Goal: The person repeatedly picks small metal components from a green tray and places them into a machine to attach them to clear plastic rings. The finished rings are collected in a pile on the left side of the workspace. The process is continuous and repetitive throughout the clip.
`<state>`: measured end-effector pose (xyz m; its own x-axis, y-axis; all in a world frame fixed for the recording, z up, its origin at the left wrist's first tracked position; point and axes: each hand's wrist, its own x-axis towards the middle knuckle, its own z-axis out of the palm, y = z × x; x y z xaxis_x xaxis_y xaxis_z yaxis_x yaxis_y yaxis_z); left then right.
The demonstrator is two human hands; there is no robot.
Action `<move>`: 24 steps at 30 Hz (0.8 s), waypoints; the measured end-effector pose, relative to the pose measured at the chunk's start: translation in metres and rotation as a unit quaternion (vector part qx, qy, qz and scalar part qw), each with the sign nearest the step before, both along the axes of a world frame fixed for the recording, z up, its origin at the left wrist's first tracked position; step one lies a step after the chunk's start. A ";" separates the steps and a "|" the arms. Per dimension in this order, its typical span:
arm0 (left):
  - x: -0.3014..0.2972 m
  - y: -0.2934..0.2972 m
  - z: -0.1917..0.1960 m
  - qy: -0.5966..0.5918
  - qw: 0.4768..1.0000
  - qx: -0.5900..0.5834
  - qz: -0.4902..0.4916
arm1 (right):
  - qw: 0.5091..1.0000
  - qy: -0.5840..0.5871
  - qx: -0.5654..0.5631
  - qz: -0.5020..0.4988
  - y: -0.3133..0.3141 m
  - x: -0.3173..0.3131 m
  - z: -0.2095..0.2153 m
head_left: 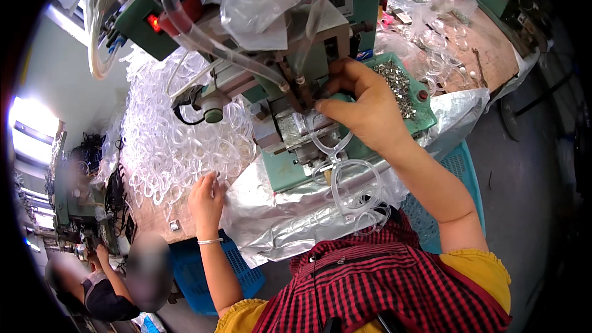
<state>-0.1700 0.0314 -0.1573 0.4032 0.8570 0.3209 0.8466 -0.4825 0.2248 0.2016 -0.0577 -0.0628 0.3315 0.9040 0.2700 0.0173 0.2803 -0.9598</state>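
Note:
My right hand (pixel 370 105) reaches into a green press machine (pixel 287 185), thumb and fingertips closed beside its metal tool (pixel 302 94). What the fingertips pinch is hidden. Just below them, a clear plastic frame of joined loops (pixel 330 148) lies across the machine's work spot. More clear loops (pixel 354 185) hang from it over the front edge. My left hand (pixel 206 200) rests at the table edge with its fingers loosely bent and apart, nothing visible in them. It is nearest to a large heap of clear plastic loops (pixel 185 142).
A green tray of small metal parts (pixel 398 83) sits right of the press. Clear tubes (pixel 228 55) and a plastic bag (pixel 259 0) hang above. Silvery sheeting (pixel 265 228) covers the table front. Blue baskets (pixel 194 271) stand below. Another person (pixel 108 296) works at far left.

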 end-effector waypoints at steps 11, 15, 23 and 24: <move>0.110 -0.039 0.055 -0.568 0.793 0.201 -0.092 | 0.981 0.188 0.026 0.034 0.001 -0.025 0.006; 0.147 -0.072 0.108 -0.339 0.825 0.249 -0.378 | 0.999 -0.043 0.028 0.014 -0.028 -0.012 0.019; 0.198 -0.054 0.093 -0.181 0.811 0.286 -0.477 | 0.806 -0.508 -0.072 -0.294 -0.037 0.083 -0.091; 0.200 -0.051 0.092 -0.192 0.807 0.286 -0.480 | 0.809 -0.506 -0.060 -0.294 -0.037 0.084 -0.089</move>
<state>0.0297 -0.0195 -0.0651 0.5703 -0.1231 0.8122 -0.0575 -0.9923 -0.1100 0.2852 -0.0947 -0.1520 0.3781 0.7107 0.5932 0.9069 -0.1557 -0.3915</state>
